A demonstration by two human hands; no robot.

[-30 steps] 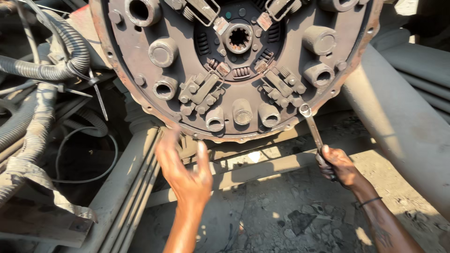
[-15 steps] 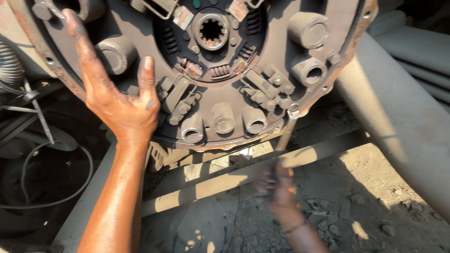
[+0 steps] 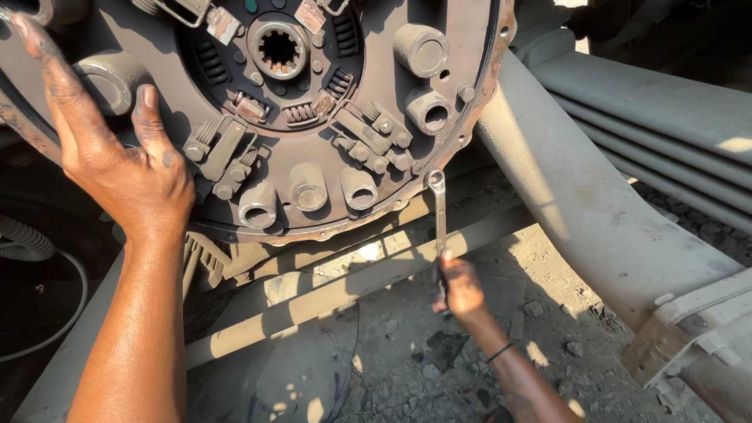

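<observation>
A large round rusty clutch cover [image 3: 368,110] with a splined hub [image 3: 278,48] at its middle fills the upper view. My left hand [image 3: 117,149] lies flat against its lower left face, fingers spread, holding nothing. My right hand [image 3: 460,286] is lower, closed around the handle of a metal ring spanner [image 3: 438,211]. The spanner stands nearly upright with its ring end at the cover's lower right rim, on or at a bolt there.
A thick grey beam [image 3: 580,188] runs diagonally down the right, with leaf springs [image 3: 666,149] beyond it. A metal bar [image 3: 337,286] crosses below the cover. Dirt ground with small stones [image 3: 407,368] lies beneath. A corrugated hose [image 3: 23,243] and cable sit at the left.
My left hand has risen from below the cover onto its left face. My right hand dropped away blurred, then brought the spanner's ring end back up to the lower right rim.
</observation>
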